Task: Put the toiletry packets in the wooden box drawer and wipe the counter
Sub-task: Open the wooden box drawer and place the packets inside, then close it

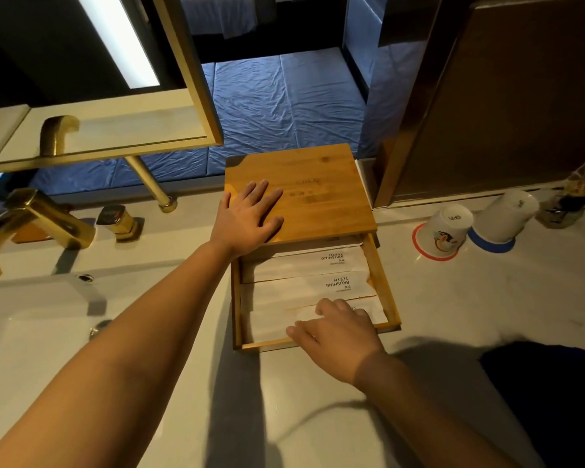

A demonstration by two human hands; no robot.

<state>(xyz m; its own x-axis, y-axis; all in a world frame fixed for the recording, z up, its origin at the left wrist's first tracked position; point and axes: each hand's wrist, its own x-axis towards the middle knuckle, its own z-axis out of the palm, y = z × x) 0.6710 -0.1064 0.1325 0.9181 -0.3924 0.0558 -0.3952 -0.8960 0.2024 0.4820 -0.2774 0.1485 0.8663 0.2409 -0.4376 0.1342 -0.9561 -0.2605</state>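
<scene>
A wooden box (321,201) stands on the pale counter (453,315), its drawer (385,288) pulled out toward me. Three white toiletry packets lie flat in the drawer; the middle packet (301,288) reads "BRUSHING TEETH". My left hand (247,217) lies flat on the box lid, fingers spread. My right hand (335,332) rests on the nearest packet (274,322) at the drawer's front edge, fingers bent down onto it; whether they pinch it is hidden.
A gold faucet (31,224) and white sink basin (31,325) sit at the left. Two upturned cups (450,231) stand on coasters at the right, beside a reed diffuser (568,204). A dark cloth (547,383) lies at the lower right.
</scene>
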